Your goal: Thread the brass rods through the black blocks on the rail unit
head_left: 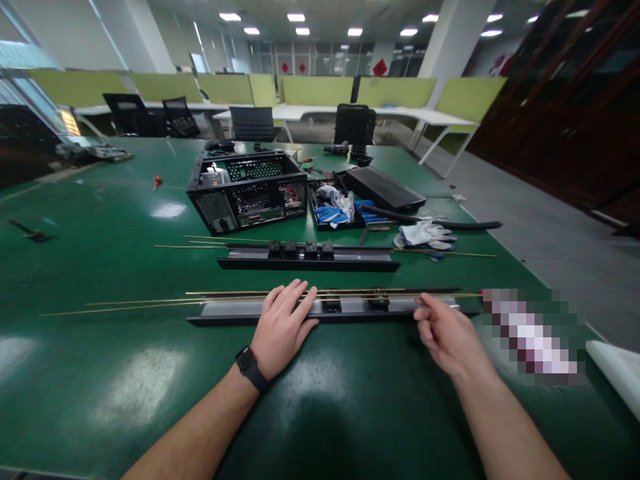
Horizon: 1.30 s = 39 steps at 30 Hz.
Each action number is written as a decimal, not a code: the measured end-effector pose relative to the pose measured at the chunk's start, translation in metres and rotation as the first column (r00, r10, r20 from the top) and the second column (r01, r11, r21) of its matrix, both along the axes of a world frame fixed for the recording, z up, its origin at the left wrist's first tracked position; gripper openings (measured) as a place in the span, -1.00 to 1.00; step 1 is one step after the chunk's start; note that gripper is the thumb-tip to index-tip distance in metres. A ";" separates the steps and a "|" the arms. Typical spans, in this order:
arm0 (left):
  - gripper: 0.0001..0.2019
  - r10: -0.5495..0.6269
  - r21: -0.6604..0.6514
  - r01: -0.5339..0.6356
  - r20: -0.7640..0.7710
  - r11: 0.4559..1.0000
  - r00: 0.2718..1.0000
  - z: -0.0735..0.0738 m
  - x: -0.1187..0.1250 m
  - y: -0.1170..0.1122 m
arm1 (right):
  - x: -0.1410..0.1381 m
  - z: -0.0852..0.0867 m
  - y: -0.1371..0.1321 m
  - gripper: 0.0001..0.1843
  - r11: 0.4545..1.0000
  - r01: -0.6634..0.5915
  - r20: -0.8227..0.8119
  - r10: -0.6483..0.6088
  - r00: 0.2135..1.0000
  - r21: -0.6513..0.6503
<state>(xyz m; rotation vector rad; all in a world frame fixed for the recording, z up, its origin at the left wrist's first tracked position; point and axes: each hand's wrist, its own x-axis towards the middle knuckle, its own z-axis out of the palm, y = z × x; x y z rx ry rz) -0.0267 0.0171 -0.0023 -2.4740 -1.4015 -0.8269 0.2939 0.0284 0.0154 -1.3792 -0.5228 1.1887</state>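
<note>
A long black metal channel (240, 311) with a silver inside lies crosswise before me. Several thin brass rods (145, 303) run along it and stick out past its left end. My left hand (285, 323), wearing a black watch, rests on the channel and rods with fingers stretched out. Near the right end, my right hand (445, 333) is closed in a pinch on one brass rod; its fingertips partly hide the grip. Between the hands, small black blocks (379, 300) sit in the channel. Farther back lies a second channel (310, 265) with several black blocks and more brass rods.
A black computer case (250, 193) stands at the back on the green table (125, 373). Right of it are a tray with blue-and-white gloves (335, 207), a dark flat panel (385, 188), another glove (425, 235) and a black tube (470, 225). A pixelated patch covers something at right.
</note>
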 end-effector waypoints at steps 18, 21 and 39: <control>-0.49 0.005 0.012 -0.005 -0.002 1.000 1.000 0.000 0.001 0.000 | -0.008 0.000 -0.002 -0.45 0.997 -0.070 0.021 0.069 0.997 0.044; -0.50 0.004 0.009 -0.004 -0.006 1.000 1.000 0.001 0.001 0.000 | -0.018 -0.001 -0.005 -0.40 0.978 -0.208 0.037 0.207 0.978 0.018; -0.47 0.013 0.001 -0.013 -0.011 1.000 1.000 0.000 0.001 0.000 | -0.019 0.002 -0.005 -0.45 0.993 -0.112 -0.008 0.112 0.994 0.038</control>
